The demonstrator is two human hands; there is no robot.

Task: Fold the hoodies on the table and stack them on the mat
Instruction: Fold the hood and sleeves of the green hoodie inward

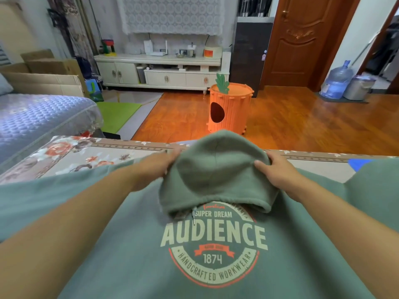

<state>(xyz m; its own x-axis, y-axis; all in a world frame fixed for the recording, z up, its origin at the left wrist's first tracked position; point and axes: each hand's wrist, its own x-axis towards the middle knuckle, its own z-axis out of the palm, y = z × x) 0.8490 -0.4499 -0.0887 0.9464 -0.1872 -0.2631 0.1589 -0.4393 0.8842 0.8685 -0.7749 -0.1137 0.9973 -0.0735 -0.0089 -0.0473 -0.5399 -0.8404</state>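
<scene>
From the head view, a green hoodie (133, 244) lies spread face up on the table (90, 156), its hood (216, 175) drawn down over the chest print. The left hand (157, 167) and right hand (274, 169) each take a curled grip on one side of the hood. Between both grips the hood bulges, not yet flat. Sleeves stay unfolded; folding seems barely begun, stacking remains.

hood (218, 169) folded onto hoodie (129, 244), on table (86, 154)
</scene>
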